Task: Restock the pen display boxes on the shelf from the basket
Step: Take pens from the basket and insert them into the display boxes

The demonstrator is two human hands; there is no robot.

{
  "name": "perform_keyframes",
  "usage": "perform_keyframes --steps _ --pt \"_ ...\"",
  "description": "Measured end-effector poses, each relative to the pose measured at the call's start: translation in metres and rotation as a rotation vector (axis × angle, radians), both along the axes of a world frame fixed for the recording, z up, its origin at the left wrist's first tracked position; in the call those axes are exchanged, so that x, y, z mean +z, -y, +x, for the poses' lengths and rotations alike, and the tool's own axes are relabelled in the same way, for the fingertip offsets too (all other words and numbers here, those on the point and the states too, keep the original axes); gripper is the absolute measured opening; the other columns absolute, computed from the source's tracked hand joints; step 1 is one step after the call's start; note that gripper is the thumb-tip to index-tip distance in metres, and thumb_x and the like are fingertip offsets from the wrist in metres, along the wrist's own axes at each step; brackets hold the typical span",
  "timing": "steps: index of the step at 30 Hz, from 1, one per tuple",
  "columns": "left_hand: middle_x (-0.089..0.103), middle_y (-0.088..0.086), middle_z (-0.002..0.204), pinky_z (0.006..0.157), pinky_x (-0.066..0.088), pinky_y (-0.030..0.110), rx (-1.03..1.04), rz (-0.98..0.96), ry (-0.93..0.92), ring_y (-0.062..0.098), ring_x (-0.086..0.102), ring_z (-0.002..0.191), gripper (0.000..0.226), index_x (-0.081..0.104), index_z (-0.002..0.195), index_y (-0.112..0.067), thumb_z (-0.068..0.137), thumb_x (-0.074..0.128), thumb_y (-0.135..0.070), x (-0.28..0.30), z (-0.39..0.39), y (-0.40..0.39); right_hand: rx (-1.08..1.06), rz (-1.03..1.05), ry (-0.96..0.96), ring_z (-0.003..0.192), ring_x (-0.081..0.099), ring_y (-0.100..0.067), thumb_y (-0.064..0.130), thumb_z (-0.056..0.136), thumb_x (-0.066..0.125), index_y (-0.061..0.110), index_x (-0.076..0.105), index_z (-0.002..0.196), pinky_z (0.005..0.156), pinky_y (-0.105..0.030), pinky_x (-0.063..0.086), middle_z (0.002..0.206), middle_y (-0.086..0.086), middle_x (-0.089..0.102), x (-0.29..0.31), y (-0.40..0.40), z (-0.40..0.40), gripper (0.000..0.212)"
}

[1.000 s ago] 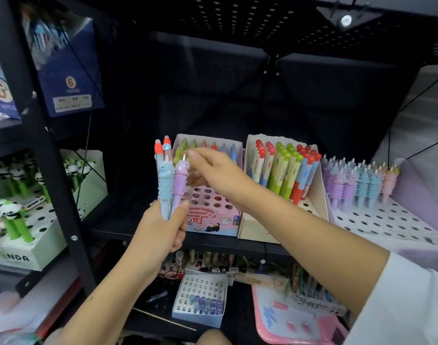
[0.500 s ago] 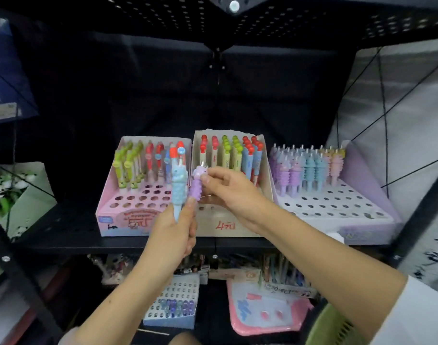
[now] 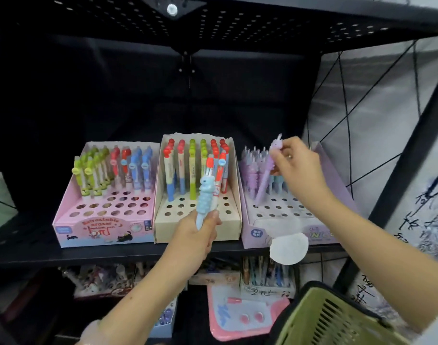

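The right hand (image 3: 296, 165) pinches a purple pen (image 3: 267, 175) by its top, tilting its tip toward a free hole in the purple box (image 3: 337, 185) at three o'clock, while the left hand (image 3: 196, 235) grips a spare bundle headed by a blue pen (image 3: 205, 195), basket (image 3: 337, 319) waiting at five o'clock.

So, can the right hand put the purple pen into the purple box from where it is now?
Probably yes. The right hand holds the purple pen right over the purple box, its tip close to the open holes, and nothing lies between them.
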State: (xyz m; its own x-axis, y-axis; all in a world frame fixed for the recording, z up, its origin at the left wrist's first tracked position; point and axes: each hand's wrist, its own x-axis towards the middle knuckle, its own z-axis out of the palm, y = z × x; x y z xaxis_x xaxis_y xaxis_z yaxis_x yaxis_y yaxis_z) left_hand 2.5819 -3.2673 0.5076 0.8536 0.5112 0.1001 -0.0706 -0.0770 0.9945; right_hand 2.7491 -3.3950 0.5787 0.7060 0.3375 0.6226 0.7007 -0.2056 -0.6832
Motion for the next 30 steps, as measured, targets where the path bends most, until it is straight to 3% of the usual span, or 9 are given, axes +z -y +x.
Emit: perform_keyframes --steps 3,6,10,14,17,21,24,27,30 --pt "0.035 -0.009 0.047 0.035 0.023 0.014 -0.035 0.008 -0.005 0.003 0.026 0.036 0.02 0.052 0.087 -0.011 0.096 0.043 -0.027 0.0 -0.001 0.003 -0.005 -0.163 0.035 0.069 0.065 -0.012 0.02 0.094 0.054 0.017 0.048 0.091 0.056 -0.021 0.052 0.078 0.002 0.061 -0.014 -0.007 0.0 0.007" --pt "0.034 -0.008 0.049 0.035 0.022 0.015 -0.053 0.005 0.001 0.004 0.024 0.037 0.018 0.047 0.083 -0.017 0.096 0.044 -0.029 0.0 -0.003 0.001 0.004 -0.307 0.039 0.065 0.063 -0.009 0.023 0.093 0.055 0.022 0.046 0.087 0.055 -0.017 0.047 0.074 0.006 0.059 -0.023 -0.011 0.0 0.011" --pt "0.041 -0.01 0.047 0.035 0.022 0.016 -0.052 -0.033 0.004 0.005 0.025 0.036 0.016 0.052 0.091 -0.018 0.096 0.044 -0.03 -0.003 -0.004 -0.003 -0.036 -0.437 0.022 0.065 0.06 -0.009 0.027 0.092 0.058 0.021 0.046 0.088 0.065 -0.031 0.054 0.069 0.007 0.059 -0.029 -0.012 -0.005 0.013" --pt "0.044 -0.009 0.046 0.034 0.022 0.015 -0.086 -0.06 0.008 0.005 0.026 0.034 0.018 0.054 0.091 -0.014 0.097 0.043 -0.027 -0.004 -0.002 -0.001 -0.133 -0.238 0.194 0.066 0.051 0.001 0.029 0.088 0.061 0.02 0.053 0.086 0.065 -0.019 0.044 0.074 0.008 0.057 -0.017 -0.011 -0.021 0.012" --pt "0.044 -0.009 0.047 0.034 0.022 0.016 -0.123 -0.059 0.013 0.006 0.026 0.035 0.019 0.052 0.093 -0.01 0.097 0.044 -0.026 -0.003 -0.001 0.004 0.139 -0.091 -0.105 0.067 0.061 -0.002 0.035 0.089 0.058 0.024 0.059 0.085 0.063 -0.012 0.051 0.078 0.006 0.065 -0.008 -0.021 -0.045 0.012" --pt "0.044 -0.008 0.047 0.034 0.023 0.016 -0.129 -0.039 0.01 0.006 0.025 0.034 0.023 0.05 0.095 -0.005 0.095 0.045 -0.028 -0.003 -0.003 0.008 0.319 -0.067 -0.403 0.065 0.066 -0.007 0.027 0.092 0.057 0.011 0.062 0.093 0.062 -0.018 0.056 0.079 -0.004 0.07 -0.004 -0.031 -0.054 0.017" --pt "0.047 -0.006 0.043 0.033 0.022 0.016 -0.09 -0.045 0.019 0.005 0.026 0.032 0.025 0.049 0.086 -0.008 0.095 0.044 -0.032 -0.001 -0.007 0.0 0.316 0.028 -0.382 0.059 0.064 -0.002 0.021 0.092 0.056 0.015 0.061 0.087 0.06 -0.016 0.054 0.074 -0.001 0.067 0.005 -0.034 -0.049 0.009" --pt "0.047 -0.007 0.042 0.033 0.02 0.015 -0.029 -0.097 0.013 0.005 0.025 0.03 0.019 0.049 0.093 -0.012 0.097 0.041 -0.028 0.0 -0.009 -0.012 0.211 0.098 -0.264 0.061 0.064 0.003 0.018 0.092 0.057 0.018 0.056 0.091 0.061 -0.013 0.051 0.073 0.002 0.067 0.021 -0.036 -0.038 0.002" --pt "0.044 -0.009 0.042 0.033 0.021 0.015 0.011 -0.106 0.034 0.005 0.024 0.03 0.014 0.048 0.097 -0.014 0.098 0.039 -0.026 -0.001 -0.013 -0.02 0.186 0.075 -0.187 0.07 0.067 -0.006 0.019 0.091 0.058 0.016 0.055 0.097 0.069 -0.022 0.056 0.075 0.002 0.069 0.028 -0.043 -0.039 0.007"
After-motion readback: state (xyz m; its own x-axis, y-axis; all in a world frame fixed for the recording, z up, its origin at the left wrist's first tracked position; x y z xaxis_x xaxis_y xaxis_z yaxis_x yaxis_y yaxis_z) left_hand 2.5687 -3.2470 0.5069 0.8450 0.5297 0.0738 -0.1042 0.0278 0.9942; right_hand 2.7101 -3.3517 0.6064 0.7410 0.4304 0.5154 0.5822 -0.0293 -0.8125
